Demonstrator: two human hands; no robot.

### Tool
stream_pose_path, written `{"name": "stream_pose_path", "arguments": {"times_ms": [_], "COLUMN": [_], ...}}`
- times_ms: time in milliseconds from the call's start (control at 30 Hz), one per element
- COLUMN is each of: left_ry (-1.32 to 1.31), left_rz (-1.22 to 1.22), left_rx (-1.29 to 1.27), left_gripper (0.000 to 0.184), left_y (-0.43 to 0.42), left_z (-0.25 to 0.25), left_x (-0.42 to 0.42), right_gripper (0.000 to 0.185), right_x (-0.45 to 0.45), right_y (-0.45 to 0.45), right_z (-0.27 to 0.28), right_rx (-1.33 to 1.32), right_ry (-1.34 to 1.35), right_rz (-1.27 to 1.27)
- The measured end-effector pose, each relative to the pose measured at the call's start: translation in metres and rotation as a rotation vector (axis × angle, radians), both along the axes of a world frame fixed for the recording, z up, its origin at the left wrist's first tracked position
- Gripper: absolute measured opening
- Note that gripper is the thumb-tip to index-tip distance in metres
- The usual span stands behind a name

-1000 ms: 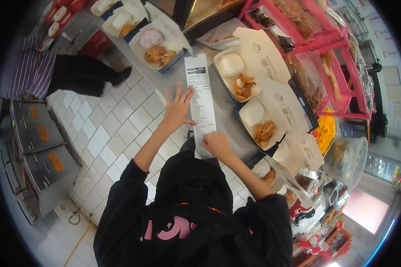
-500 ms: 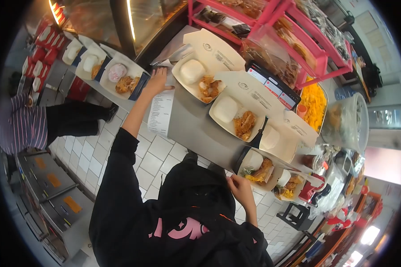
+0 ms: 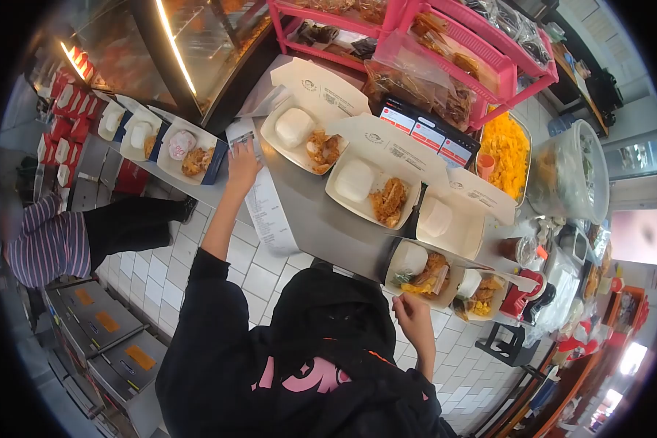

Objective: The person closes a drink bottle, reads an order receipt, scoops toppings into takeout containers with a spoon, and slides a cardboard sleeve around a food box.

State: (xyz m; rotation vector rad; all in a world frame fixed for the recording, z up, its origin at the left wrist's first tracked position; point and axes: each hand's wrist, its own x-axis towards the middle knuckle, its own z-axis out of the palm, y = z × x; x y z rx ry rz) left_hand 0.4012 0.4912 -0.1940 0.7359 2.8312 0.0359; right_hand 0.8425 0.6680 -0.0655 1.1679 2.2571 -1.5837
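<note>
My left hand [image 3: 244, 169] lies on a long printed receipt [image 3: 270, 212], fingers spread and flat near its upper part. The strip's lower end hangs past the counter edge. To the right of that hand is an open meal box [image 3: 276, 144] with a wrapped white rice portion [image 3: 295, 127] and fried chicken [image 3: 324, 151]. My right hand [image 3: 415, 320] hovers by the counter's front edge with curled fingers and nothing visible in them. It is nearest a box with rice, yellow bits and a chicken piece [image 3: 432, 275].
Further open boxes line the metal counter [image 3: 321, 228]. A tablet [image 3: 425, 139] leans before pink racks [image 3: 482, 67]. A tray of yellow food [image 3: 505, 155] and a clear tub [image 3: 571, 171] stand right. A person in a striped top [image 3: 40, 244] is at left.
My left hand has shifted on the receipt, and the receipt now lies more slanted. The right hand has moved slightly right, away from the counter edge. The whole view has shifted a little.
</note>
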Motion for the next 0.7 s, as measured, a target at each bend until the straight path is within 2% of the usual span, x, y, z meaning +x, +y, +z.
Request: {"name": "stream_pose_path", "arguments": {"times_ms": [100, 167, 267, 400, 500, 567, 633, 700], "left_ry": [-0.044, 0.115, 0.165, 0.084, -0.042, 0.068, 0.148, 0.227], "left_rz": [0.012, -0.099, -0.213, -0.308, -0.287, -0.249, -0.282, -0.069], "left_rx": [0.062, 0.212, 0.342, 0.446, 0.458, 0.338, 0.311, 0.369], "left_gripper": [0.062, 0.060, 0.055, 0.054, 0.051, 0.048, 0.041, 0.035], "left_y": [-0.003, -0.006, 0.001, 0.019, 0.028, 0.027, 0.032, 0.049], "left_z": [0.004, -0.008, -0.017, -0.010, -0.011, -0.039, -0.041, 0.002], "left_x": [0.001, -0.008, -0.035, -0.050, -0.066, -0.104, -0.112, -0.081], "right_gripper": [0.024, 0.023, 0.021, 0.020, 0.020, 0.020, 0.020, 0.019], "right_x": [-0.003, -0.010, -0.015, -0.017, -0.017, -0.016, -0.014, -0.013], "right_y": [0.000, -0.002, -0.009, -0.017, -0.019, -0.020, -0.022, -0.024], "right_z": [-0.002, -0.001, -0.002, -0.004, 0.000, 0.000, -0.001, -0.003], "right_rx": [-0.025, -0.032, -0.055, -0.081, -0.107, -0.111, -0.119, -0.080], "right_ry": [0.036, 0.035, 0.043, 0.056, 0.019, 0.016, 0.012, 0.051], "right_rz": [-0.035, -0.024, -0.013, -0.019, -0.056, -0.087, -0.119, -0.115]}}
